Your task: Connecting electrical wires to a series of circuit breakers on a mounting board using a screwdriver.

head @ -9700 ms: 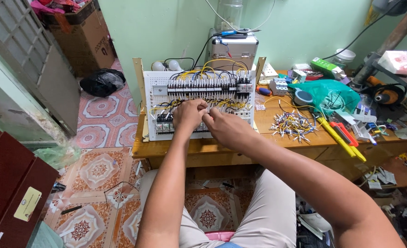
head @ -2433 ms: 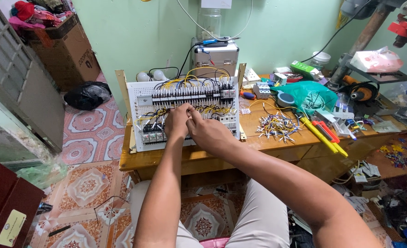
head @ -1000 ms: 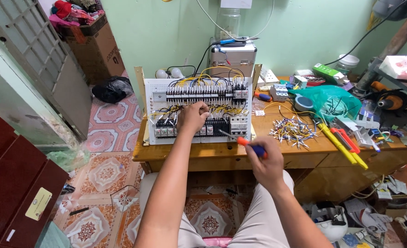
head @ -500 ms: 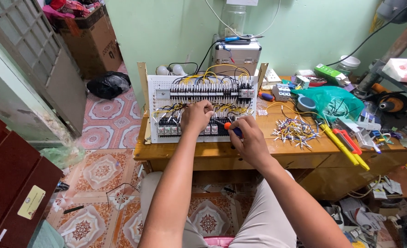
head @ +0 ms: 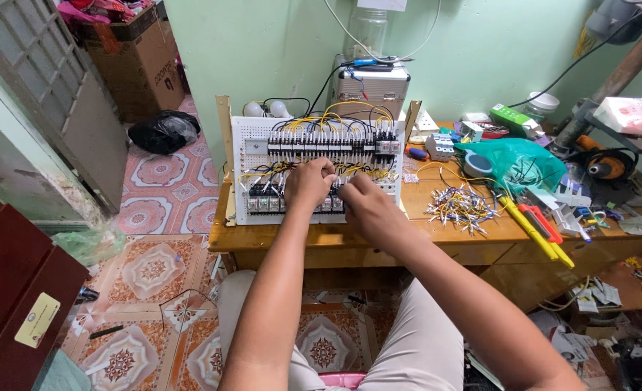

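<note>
A white perforated electrical panel stands tilted on the wooden table, with rows of black terminals, relays and yellow and black wires. My left hand rests on the panel's middle, its fingers curled on a wire among the yellow ones. My right hand is just to its right, closed against the lower row of relays. The orange-tipped screwdriver it carried a moment ago is hidden under the hand.
A pile of short cut wires lies right of the panel, beside a green plastic bag and yellow-handled tools. A metal case stands behind the panel. A cardboard box and a black bag sit on the tiled floor to the left.
My right hand came up from the table's front edge with the screwdriver and now sits against the panel's lower row. My left hand stayed on the panel.
</note>
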